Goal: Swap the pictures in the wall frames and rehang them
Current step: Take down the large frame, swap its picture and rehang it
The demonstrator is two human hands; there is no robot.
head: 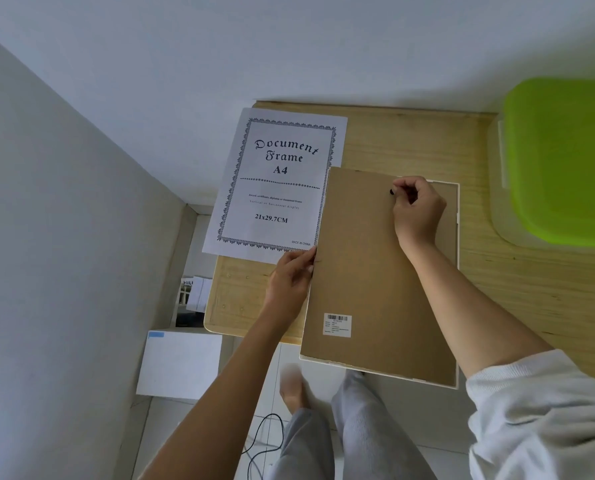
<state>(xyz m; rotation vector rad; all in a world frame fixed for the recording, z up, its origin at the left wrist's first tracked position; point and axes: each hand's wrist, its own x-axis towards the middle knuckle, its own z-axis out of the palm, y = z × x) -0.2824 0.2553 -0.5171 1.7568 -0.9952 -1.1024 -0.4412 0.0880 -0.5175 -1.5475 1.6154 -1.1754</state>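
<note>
A white picture frame lies face down on the wooden table, its lower end past the table's front edge. A brown backing board with a barcode label sits in it, lifted along its left side. My left hand grips that board's left edge. My right hand is closed near the board's top, pinching a small black tab. A white "Document Frame A4" sheet lies flat to the left, partly over the table's edge.
A clear storage box with a lime green lid stands at the table's right rear. White walls are close on the left and behind. Below are a white box, a black cable on the floor, and my legs.
</note>
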